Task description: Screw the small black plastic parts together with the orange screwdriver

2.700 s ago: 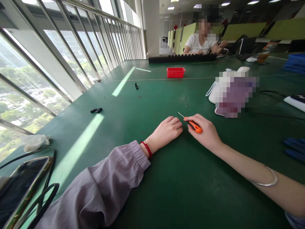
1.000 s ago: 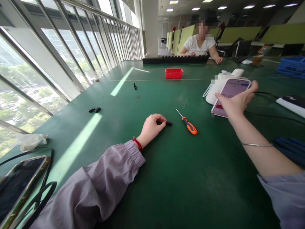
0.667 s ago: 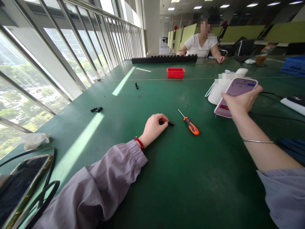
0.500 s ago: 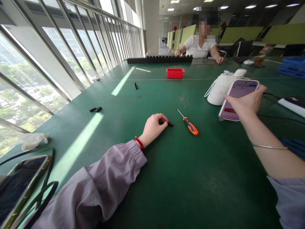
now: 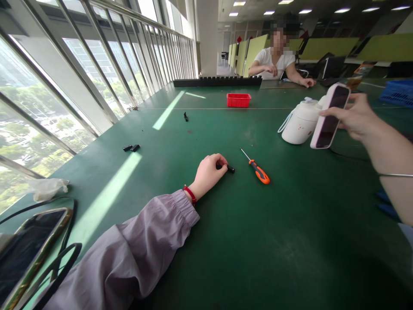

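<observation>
My left hand [image 5: 209, 171] rests on the green tabletop in the middle, thumb and fingers pinched on a small black part [image 5: 230, 168]. Only one end of that part sticks out past the fingertips. To its right lies a screwdriver [image 5: 260, 173] with an orange and dark handle, its shaft pointing away from me. Over the right side of the table, my right hand [image 5: 358, 116] grips a phone [image 5: 329, 116] in a pale pink case. The phone is raised on edge and tilted, in front of a white jug-like container [image 5: 298, 122].
Small black parts [image 5: 131, 148] lie at left, another [image 5: 186, 116] farther back. Beyond are a red bin [image 5: 238, 100], a long black rack [image 5: 216, 82] and a seated person [image 5: 274, 60]. A gold-edged phone [image 5: 32, 245] with cables lies near left; a blue basket [image 5: 398, 97] stands far right.
My right hand has lifted the phone and turned it nearly edge-on, moving slightly right. My left hand stays on the black part. The person opposite has raised one hand off the rack.
</observation>
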